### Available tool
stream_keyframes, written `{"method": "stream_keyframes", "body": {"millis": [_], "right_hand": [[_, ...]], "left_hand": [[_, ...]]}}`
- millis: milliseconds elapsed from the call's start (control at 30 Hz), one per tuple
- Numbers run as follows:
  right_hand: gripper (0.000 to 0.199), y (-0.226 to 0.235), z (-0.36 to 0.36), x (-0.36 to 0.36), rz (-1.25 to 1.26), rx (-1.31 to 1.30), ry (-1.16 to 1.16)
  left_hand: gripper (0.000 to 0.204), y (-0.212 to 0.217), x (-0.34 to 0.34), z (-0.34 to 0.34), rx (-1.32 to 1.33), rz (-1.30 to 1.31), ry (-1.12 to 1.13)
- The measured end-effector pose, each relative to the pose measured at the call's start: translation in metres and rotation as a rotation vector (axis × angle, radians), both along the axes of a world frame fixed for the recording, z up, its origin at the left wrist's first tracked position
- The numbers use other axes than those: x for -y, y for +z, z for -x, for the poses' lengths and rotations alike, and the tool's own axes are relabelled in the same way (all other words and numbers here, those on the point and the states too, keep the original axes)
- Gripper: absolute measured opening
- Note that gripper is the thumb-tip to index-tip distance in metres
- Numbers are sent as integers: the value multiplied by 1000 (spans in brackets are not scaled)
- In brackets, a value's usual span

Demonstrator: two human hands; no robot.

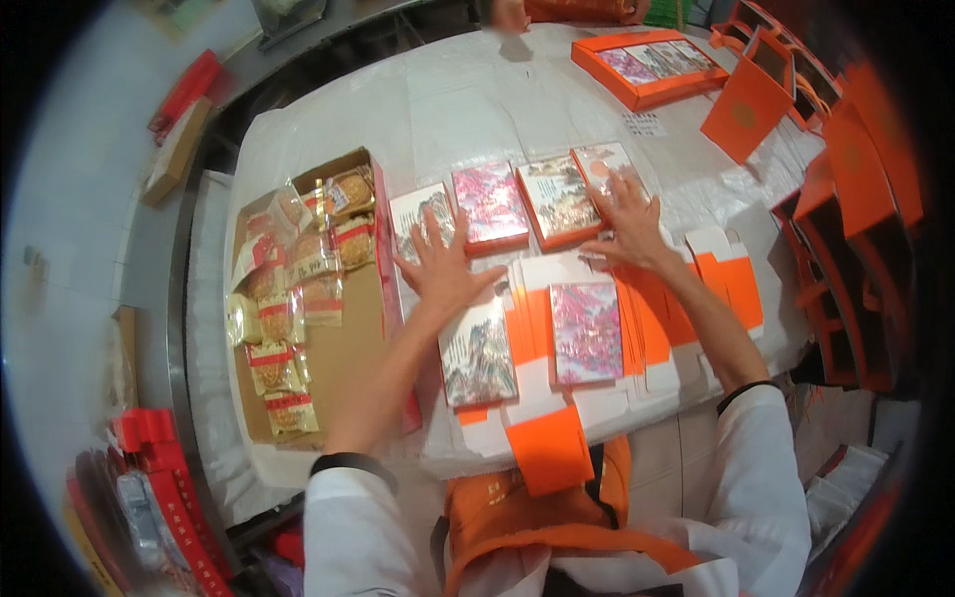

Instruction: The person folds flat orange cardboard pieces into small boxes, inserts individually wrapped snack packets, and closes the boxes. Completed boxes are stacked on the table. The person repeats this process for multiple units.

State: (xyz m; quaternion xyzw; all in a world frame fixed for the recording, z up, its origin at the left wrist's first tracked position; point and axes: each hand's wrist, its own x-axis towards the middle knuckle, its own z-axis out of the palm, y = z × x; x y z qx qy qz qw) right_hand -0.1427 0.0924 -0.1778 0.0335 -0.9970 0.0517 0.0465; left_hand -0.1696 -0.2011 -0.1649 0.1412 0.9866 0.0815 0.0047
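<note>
My left hand (445,271) is open with its fingers spread, resting over the near end of a white landscape-printed box (416,206). Beside it in the row stands a pink blossom-printed box (489,203). My right hand (637,231) is also open, its fingers across a landscape-printed box (601,159) at the row's right end. Between that one and the pink one is another landscape box (555,191). Nearer me lie a landscape box (477,356) and a pink blossom box (586,338), on flattened orange-and-white cartons (671,343).
To the left, a cardboard box (350,368) holds several film-wrapped round pastries (288,310). An orange gift box (647,92) with printed boxes inside sits at the far right. Orange paper bags (748,109) crowd the right edge. Another person's hand (511,16) shows at the far edge.
</note>
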Motion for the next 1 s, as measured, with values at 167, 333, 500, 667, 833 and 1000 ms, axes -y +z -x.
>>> {"method": "stream_keyframes", "body": {"millis": [167,333,500,667,833,1000], "right_hand": [[88,-24,30,27,-11,-197,-12],[85,-29,78,29,-9,-284,-42],[79,-41,155,21,-91,-368,-45],[74,-57,232,10,-146,-405,-55],[76,-52,265,0,-145,-331,-21],[75,-19,202,-8,23,-417,39]], "left_hand": [[84,-31,-36,44,-222,-40,-180],[71,-41,-28,112,-497,-10,-412],[73,-47,-31,190,-550,20,-451],[70,-61,-35,267,-645,34,-492],[68,-50,-40,291,-467,97,-440],[74,-14,-35,235,-474,-133,-530]]}}
